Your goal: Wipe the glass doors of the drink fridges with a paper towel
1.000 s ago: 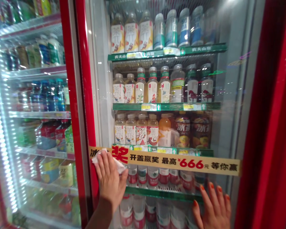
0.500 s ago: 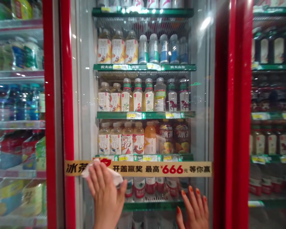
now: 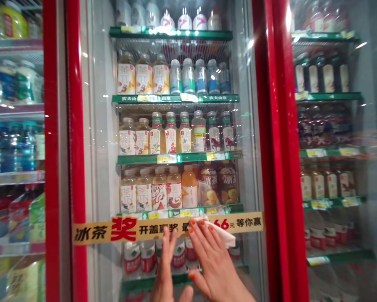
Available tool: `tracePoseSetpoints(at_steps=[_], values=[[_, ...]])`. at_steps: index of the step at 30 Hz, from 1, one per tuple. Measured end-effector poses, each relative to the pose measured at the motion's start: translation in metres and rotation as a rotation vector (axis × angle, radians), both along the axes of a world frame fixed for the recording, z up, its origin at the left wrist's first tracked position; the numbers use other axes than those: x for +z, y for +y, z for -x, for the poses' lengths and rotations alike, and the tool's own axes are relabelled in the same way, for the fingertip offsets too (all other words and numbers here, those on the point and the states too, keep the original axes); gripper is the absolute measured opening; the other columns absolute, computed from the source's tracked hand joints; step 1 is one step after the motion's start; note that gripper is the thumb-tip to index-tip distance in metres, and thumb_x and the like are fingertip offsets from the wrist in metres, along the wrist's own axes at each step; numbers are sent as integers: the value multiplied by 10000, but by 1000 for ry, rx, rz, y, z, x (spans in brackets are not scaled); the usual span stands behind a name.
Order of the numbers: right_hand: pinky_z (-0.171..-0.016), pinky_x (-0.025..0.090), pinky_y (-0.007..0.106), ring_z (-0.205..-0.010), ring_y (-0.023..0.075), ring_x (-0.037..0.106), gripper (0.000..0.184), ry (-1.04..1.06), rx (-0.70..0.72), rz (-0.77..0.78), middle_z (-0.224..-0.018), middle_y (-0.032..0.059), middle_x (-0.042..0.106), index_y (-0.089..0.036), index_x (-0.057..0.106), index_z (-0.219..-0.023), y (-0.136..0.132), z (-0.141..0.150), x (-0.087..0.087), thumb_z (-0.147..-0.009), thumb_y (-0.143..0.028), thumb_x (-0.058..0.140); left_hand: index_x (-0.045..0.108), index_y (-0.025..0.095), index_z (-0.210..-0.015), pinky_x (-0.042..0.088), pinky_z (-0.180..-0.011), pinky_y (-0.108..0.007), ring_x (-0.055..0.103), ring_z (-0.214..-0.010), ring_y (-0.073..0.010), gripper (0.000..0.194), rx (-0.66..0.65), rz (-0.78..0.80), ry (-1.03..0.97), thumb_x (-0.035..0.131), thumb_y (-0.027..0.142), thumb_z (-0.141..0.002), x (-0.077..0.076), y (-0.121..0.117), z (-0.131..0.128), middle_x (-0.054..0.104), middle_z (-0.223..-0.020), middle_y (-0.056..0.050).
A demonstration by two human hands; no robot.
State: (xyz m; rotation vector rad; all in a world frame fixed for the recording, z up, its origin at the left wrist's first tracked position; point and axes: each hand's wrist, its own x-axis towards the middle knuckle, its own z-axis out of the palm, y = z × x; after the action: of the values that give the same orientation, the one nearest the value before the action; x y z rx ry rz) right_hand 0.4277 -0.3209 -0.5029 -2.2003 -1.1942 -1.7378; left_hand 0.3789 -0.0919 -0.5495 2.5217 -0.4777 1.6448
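A white wiping cloth, perhaps a paper tissue, lies against the tan promotional strip on the glass door. My right hand, with orange nails, presses the cloth to the strip with flat fingers, covering part of the red number. Just left of it, my left hand is turned edge-on, its fingers stretched up to the strip's lower edge and its thumb apart. It holds nothing. Behind the glass, rows of bottled drinks stand on shelves with green edges.
Red door frames border the glass on the left and right. Another drinks cooler with blue bottles is at the left. To the right, a further glass door shows dark bottles. Light reflections cross the glass.
The cloth has gone from under my left hand at the strip's left part to under my right hand farther right. My left hand has let go and turned edge-on. The view has shifted.
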Motion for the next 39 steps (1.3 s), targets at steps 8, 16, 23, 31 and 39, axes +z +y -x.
tracePoseSetpoints(at_steps=[8,16,23,31,39], values=[[-1388,127,714,-1740,377,24,908,19,-224,-516,-1857,179,37,-107,-21,-1773,13,-6,57,-1104,-533,422,158,287,-1776,103,-1434,-628,110,-1744,-292,844,187,184,-273,524,243,-1017,6,78,-3,148,-1865,-36],[-1433,94,542,-1746,276,71,825,-96,-324,-263,-1863,123,123,-136,147,-1776,-28,-11,39,-1118,-560,409,198,302,-1767,126,-1431,-641,161,-1736,-298,842,161,217,-316,550,267,-1003,-3,71,-15,187,-1853,-23],[-1413,215,579,-1736,373,114,1058,-13,-198,-160,-1865,126,164,-116,47,-1779,50,-2,69,-1038,-725,494,200,278,-1768,120,-1439,-596,148,-1738,-277,829,167,197,-310,560,254,-1021,-1,72,-12,180,-1856,-34],[-1327,211,806,-1730,427,67,830,89,-339,-592,-1878,109,-53,-254,-140,-1762,-17,-17,111,-1142,-479,365,173,316,-1770,109,-1443,-588,139,-1740,-263,830,168,235,-295,556,267,-1035,0,67,-11,171,-1859,0],[-1433,138,432,-1709,219,235,843,-86,-113,219,-1838,-52,264,-272,112,-1783,57,10,101,-1103,-692,380,163,279,-1772,72,-1448,-514,110,-1742,-219,828,153,162,-336,532,230,-1033,9,68,-7,142,-1862,3]])
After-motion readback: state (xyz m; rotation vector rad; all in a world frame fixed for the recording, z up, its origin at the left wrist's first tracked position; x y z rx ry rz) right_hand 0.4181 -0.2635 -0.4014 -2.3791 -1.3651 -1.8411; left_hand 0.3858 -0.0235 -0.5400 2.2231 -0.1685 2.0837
